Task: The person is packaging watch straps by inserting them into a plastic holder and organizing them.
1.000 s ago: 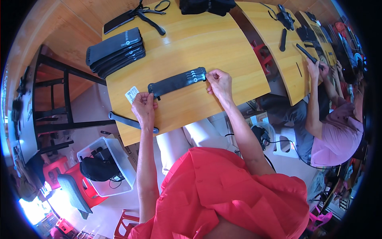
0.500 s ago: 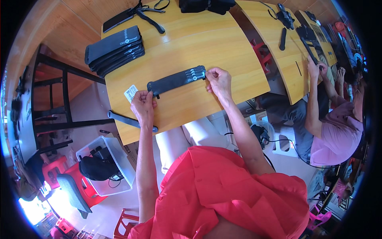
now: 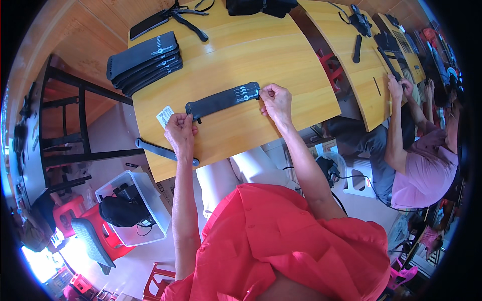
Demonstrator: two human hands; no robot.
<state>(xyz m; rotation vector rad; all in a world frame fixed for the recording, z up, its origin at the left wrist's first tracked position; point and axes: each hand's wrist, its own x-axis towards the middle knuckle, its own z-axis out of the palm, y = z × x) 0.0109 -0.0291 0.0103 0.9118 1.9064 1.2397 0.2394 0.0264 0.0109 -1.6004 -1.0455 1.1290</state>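
A small stack of flat black straps point(image 3: 218, 104) lies across the wooden table in front of me, with pale printing towards its right end. My left hand point(image 3: 181, 131) pinches the stack's left end between thumb and fingers. At the opposite end, my right hand point(image 3: 275, 103) has its fingertips closed on the corner. A white printed label card point(image 3: 164, 116) lies just beyond my left hand. Beside my left wrist, a single dark strap point(image 3: 163, 150) rests near the table's front edge, partly hidden by the forearm.
Further left is a pile of black strap stacks point(image 3: 145, 57). A dark phone-like slab point(image 3: 149, 26) and loose straps lie at the back. A clear plastic bin point(image 3: 159, 220) with black items stands on the floor. To the right, a co-worker point(image 3: 427, 165) handles a dark strip at another table.
My hands and the strap stack stay almost exactly where they were. The co-worker's hands and dark strip at the right have shifted slightly.
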